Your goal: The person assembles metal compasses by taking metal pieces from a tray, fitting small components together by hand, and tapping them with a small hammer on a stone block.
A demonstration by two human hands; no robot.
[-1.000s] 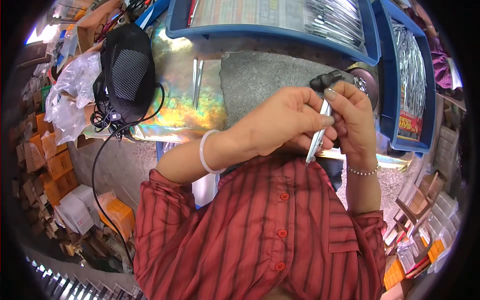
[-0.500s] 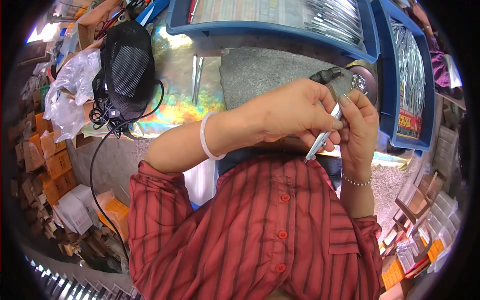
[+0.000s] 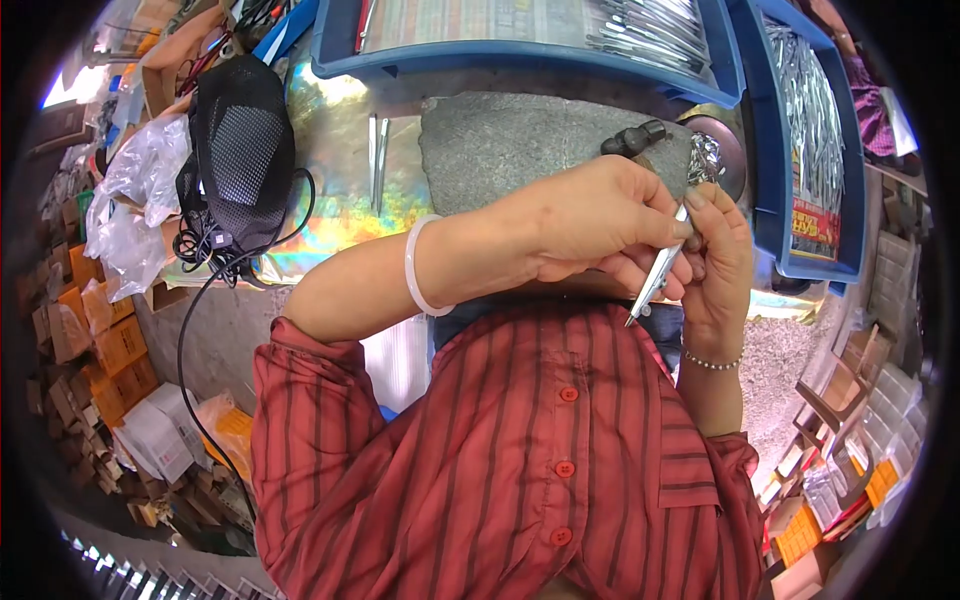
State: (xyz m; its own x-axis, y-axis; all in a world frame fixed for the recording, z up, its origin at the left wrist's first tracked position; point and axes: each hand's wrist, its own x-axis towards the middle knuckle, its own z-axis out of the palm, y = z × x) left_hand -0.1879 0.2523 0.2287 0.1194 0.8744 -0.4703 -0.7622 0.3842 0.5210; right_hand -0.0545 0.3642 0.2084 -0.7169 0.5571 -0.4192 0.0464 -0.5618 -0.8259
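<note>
Over the near edge of the bench, both hands meet at a slim silver drawing compass [image 3: 661,268]. It tilts, with its sharp tip pointing down toward the striped shirt and a small round screw near that end. My left hand [image 3: 610,215], with a white bangle on the wrist, pinches it from the left. My right hand [image 3: 724,245], wearing a beaded bracelet, closes its thumb and fingers on the upper end. Fingers hide part of the compass. Just beyond the hands lie a grey stone slab [image 3: 520,145] and a black hammer head [image 3: 633,138].
Behind the slab stands a blue tray [image 3: 520,50] of thin metal pieces; another blue tray [image 3: 850,215] is at right. Two slim metal pieces [image 3: 378,170] lie left of the slab. A black mesh bag [image 3: 240,150] with a cable sits farther left. Boxes [image 3: 160,430] crowd the floor.
The compass has turned slightly steeper in the fingers, its tip shifting a little right and away from the shirt. The bench scene has slid slightly left with the head.
</note>
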